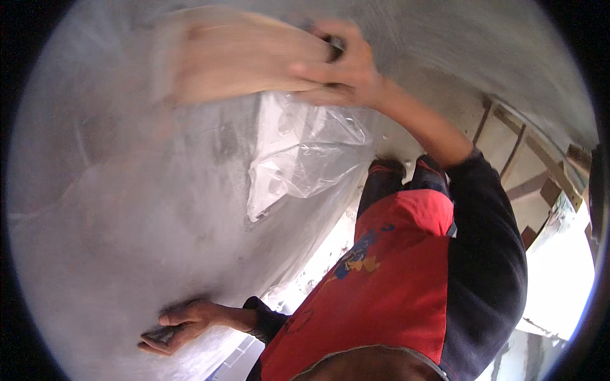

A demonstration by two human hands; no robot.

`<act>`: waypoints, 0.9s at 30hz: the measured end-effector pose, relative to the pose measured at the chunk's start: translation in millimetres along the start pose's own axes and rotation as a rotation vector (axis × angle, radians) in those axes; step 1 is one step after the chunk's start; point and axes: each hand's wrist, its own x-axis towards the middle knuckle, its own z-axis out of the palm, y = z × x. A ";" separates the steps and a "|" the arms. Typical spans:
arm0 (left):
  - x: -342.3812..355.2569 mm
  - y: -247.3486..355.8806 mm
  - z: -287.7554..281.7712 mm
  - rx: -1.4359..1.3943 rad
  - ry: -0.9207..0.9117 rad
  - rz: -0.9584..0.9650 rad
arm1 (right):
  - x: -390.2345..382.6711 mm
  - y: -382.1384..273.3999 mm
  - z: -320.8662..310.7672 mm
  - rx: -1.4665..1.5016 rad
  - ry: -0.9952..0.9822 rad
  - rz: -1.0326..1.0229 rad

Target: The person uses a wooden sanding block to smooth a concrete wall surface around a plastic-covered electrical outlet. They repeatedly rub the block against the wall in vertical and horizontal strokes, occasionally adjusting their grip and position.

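A flat, pale wooden plastering float (248, 57) lies against a grey plastered wall (127, 241), blurred by motion. My right hand (346, 66) is closed around its handle at the right end, with the arm stretched up and across. My left hand (184, 324) is low at the left, close to the wall. Its fingers are loosely curled, with a gap between thumb and fingers, and the palm looks dark and grey. Just below the float, a white panel (270, 184) is set in the wall under clear plastic sheeting (324, 152).
At the right stands a wooden frame (537, 149) of crossed bars, beside a bright opening (559, 273). Another bright gap (324, 254) runs along the wall's edge behind my red and black top (394, 273).
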 end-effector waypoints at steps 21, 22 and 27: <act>-10.2 20.7 -19.7 -0.022 0.066 0.005 | 18.0 -29.5 1.8 0.152 0.057 -0.012; -16.1 18.9 -16.7 -0.034 0.067 0.005 | 33.3 -35.7 4.4 0.193 0.045 -0.086; -6.9 27.3 -24.5 0.057 0.106 0.038 | -62.2 6.1 -10.6 0.047 0.007 0.063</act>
